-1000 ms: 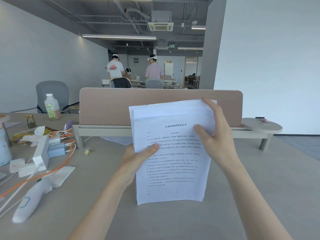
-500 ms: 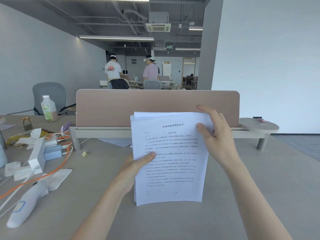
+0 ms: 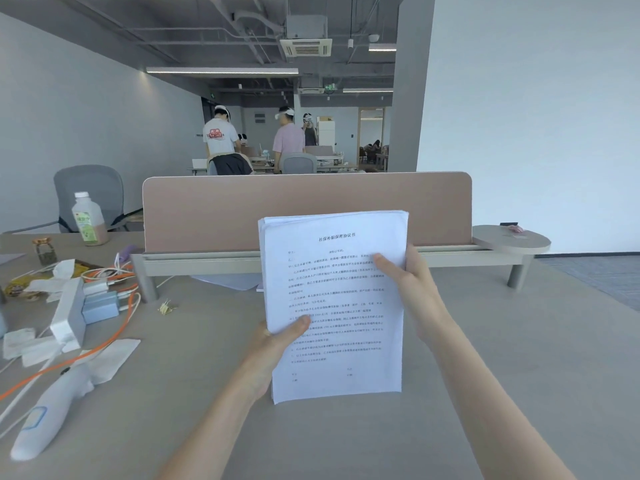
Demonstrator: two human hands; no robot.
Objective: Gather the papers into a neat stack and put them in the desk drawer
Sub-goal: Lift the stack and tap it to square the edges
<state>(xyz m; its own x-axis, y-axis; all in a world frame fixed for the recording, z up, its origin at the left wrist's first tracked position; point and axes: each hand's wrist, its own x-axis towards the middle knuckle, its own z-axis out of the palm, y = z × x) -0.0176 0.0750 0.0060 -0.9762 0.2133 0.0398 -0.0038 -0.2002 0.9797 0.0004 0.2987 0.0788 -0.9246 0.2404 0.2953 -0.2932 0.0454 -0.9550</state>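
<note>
A stack of white printed papers (image 3: 334,299) stands upright on its bottom edge on the grey desk (image 3: 485,375), its top edges nearly level. My left hand (image 3: 277,344) grips the stack's left edge low down, thumb on the front sheet. My right hand (image 3: 407,282) holds the right edge higher up, thumb across the front. Another white sheet (image 3: 228,280) lies flat on the desk behind the stack, partly under the divider shelf. No drawer is in view.
A pinkish divider panel (image 3: 304,209) on a raised shelf blocks the desk's far side. Left of me lie orange cables (image 3: 110,327), chargers, a white handheld device (image 3: 48,414), tissues, a bottle (image 3: 89,220) and a small clip (image 3: 167,308). People stand far behind.
The sheets' staggered top edges have come level. My right hand slid down from the stack's top right corner to its right edge. The left hand kept its grip.
</note>
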